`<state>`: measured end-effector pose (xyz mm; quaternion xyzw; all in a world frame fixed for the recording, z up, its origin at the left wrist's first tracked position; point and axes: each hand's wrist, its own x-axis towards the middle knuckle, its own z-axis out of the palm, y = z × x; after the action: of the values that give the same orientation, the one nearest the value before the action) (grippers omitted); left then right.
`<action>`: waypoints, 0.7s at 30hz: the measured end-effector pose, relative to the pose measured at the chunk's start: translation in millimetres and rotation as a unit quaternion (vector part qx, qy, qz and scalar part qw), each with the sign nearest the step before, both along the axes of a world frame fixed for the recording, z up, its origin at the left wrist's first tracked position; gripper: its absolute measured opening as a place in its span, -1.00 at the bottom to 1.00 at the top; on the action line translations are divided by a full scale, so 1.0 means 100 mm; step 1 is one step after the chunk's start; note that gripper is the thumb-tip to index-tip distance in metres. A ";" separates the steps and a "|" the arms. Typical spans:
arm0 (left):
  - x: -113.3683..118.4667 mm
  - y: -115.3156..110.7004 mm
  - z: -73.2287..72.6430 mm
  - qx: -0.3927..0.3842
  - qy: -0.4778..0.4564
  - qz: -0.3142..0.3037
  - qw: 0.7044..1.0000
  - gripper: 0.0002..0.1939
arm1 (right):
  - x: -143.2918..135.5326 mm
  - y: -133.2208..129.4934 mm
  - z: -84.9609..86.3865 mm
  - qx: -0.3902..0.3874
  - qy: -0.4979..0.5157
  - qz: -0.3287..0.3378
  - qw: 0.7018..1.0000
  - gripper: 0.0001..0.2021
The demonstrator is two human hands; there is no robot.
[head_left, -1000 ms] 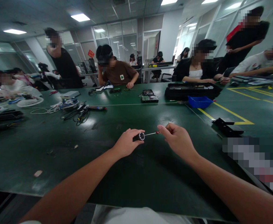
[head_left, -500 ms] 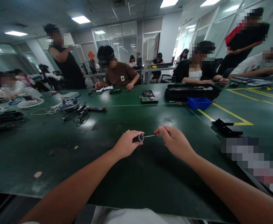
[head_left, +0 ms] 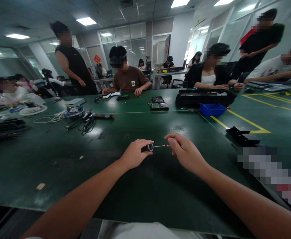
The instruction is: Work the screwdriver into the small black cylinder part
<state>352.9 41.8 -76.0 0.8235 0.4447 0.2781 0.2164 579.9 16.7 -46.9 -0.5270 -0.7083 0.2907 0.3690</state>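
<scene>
Holding a dark cylinder with a silver-rimmed round end (head_left: 147, 147), the wearer's bare left hand (head_left: 133, 155) is near the middle of the view, its grip closed around the cylinder with thumb below and fingers above. The rimmed end faces right, toward the bare right hand (head_left: 189, 154). That hand's grip is closed loosely on a slender screwdriver with a thin silver metal shaft and a red handle (head_left: 160, 146); the index finger stretches out above the handle. The shaft lies nearly level and its tip meets the rimmed end of the cylinder; how deep it goes cannot be told. Both things are held above a wide, dark green, glossy surface (head_left: 140, 199).

To the left, beyond the hands, lies a tangle of black cables (head_left: 86, 123), and well to the left a pale scrap (head_left: 40, 186). Farther across are a pair of opened metal-and-green electronic units (head_left: 159, 104) and a long black plastic casing (head_left: 205, 96), with a blue plastic bin (head_left: 213, 109) just in front of it. At the right rests an angular black part (head_left: 242, 136), near yellow tape lines (head_left: 251, 125). Across the surface sit a person in a brown shirt (head_left: 138, 79) and one in a black-and-white top (head_left: 208, 79).
</scene>
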 end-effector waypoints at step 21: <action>-0.01 0.01 0.03 -0.008 -0.029 0.025 0.999 -0.57 | 0.00 0.01 -0.08 0.045 0.015 0.024 0.999 -0.78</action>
<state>352.2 42.5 -73.1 0.8020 0.4606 0.3037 0.2290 580.3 17.6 -54.5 -0.4888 -0.7274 0.2750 0.3955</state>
